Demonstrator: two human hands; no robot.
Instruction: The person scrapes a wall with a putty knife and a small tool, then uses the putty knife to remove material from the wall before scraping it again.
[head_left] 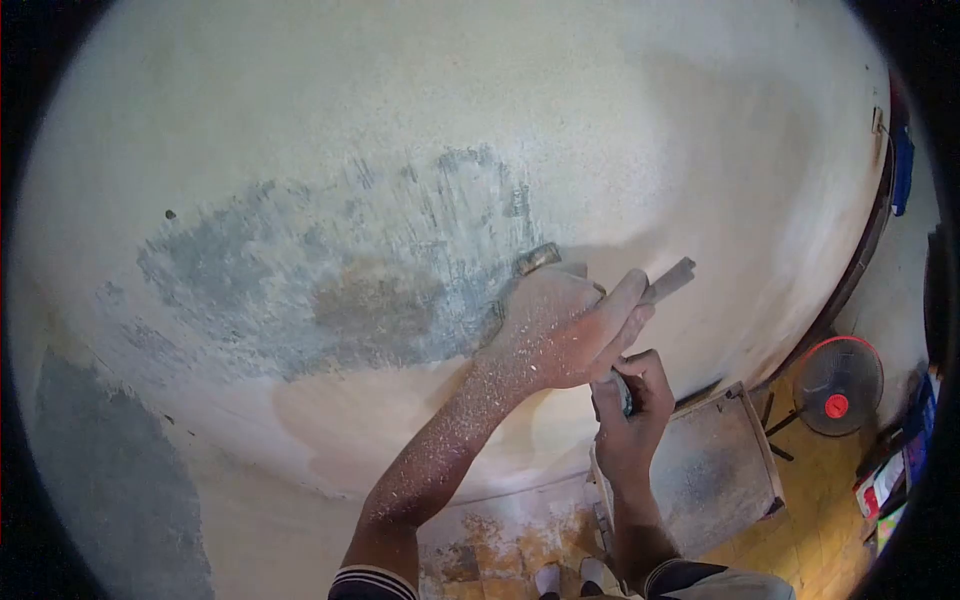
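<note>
My left hand [560,325] is closed round a grey scraper-like tool [672,280], whose narrow end sticks out to the right past the fingers. Dust and pale flakes cover this hand and forearm. Just below and to the right, my right hand [635,410] is closed on a small bluish object [625,394], mostly hidden by the fingers. The two hands are close together in front of the pale wall [640,130]. To their left, the wall has a rough grey scraped patch [230,270].
A dusty board or table [710,470] stands below right. Beyond it is a fan with a red rim [838,385]. Colourful items [885,490] lie at the far right. Flakes are scattered on the tiled floor [490,555] near the feet. A grey patch [110,470] shows lower left.
</note>
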